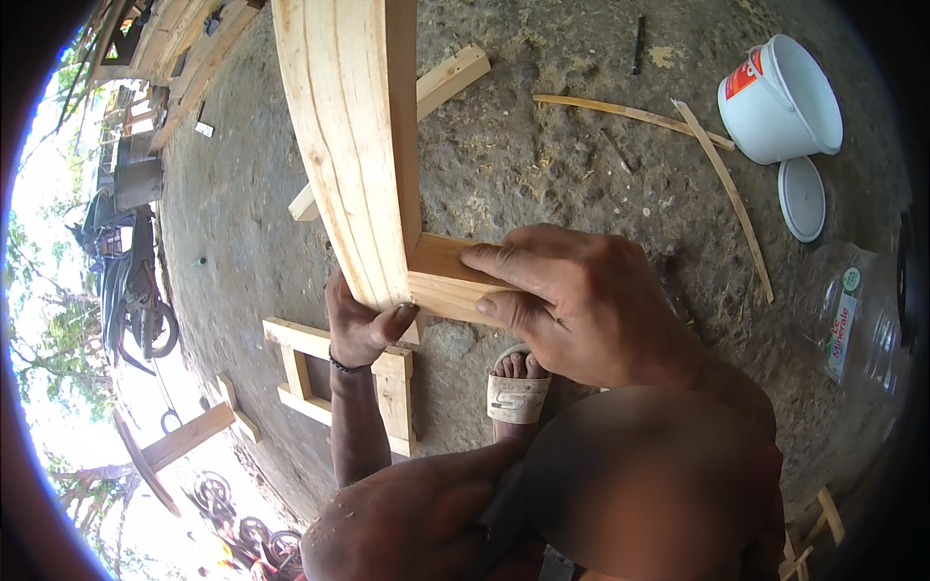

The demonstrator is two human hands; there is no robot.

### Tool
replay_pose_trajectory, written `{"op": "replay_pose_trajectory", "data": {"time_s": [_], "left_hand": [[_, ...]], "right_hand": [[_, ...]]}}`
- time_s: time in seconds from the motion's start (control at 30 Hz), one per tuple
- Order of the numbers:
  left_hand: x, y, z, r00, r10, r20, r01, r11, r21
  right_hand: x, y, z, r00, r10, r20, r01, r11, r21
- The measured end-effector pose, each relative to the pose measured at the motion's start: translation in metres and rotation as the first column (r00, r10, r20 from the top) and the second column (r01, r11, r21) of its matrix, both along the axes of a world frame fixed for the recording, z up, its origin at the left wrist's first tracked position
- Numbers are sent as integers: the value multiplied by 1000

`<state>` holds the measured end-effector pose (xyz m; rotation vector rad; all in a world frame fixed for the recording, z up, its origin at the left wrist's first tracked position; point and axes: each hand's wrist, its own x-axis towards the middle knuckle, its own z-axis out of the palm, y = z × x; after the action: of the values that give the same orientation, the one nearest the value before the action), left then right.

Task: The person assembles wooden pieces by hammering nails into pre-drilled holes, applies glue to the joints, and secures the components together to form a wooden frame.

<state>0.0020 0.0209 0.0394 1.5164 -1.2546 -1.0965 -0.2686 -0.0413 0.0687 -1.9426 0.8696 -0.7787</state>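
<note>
A long pale wooden board (pixel 344 145) reaches from the top edge down to the middle of the head view. A short wooden block (pixel 448 286) meets its lower end at roughly a right angle. My right hand (pixel 596 305) grips the block from the right, thumb on the near side and index finger along the upper face. At the board's lower left corner, my left hand (pixel 360 324) is closed round the end, thumb near the joint. Its other fingers are mostly hidden behind the wood. Whether the two pieces are fastened together I cannot tell.
On the rough ground lie a white bucket (pixel 763 121), a round lid (pixel 802 198), thin wood strips (pixel 731 194) and a large clear plastic bottle (pixel 852 329). A small wooden frame (pixel 395 397) lies beyond my left forearm. A motorbike (pixel 126 276) stands at far left.
</note>
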Motion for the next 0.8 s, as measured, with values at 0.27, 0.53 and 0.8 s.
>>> {"op": "replay_pose_trajectory", "data": {"time_s": [0.27,0.53,0.8], "left_hand": [[-1,0,1,999,40,-20,-39,999,23],[6,0,-4,999,16,41,-17,1000,19],[1,-5,-3,999,18,33,-17,999,-47]], "right_hand": [[1,-2,0,1000,1,-12,-1,1000,3],[1,-3,0,1000,-4,5,4,1000,13],[0,-3,-1,1000,-13,10,13,1000,12]]}}
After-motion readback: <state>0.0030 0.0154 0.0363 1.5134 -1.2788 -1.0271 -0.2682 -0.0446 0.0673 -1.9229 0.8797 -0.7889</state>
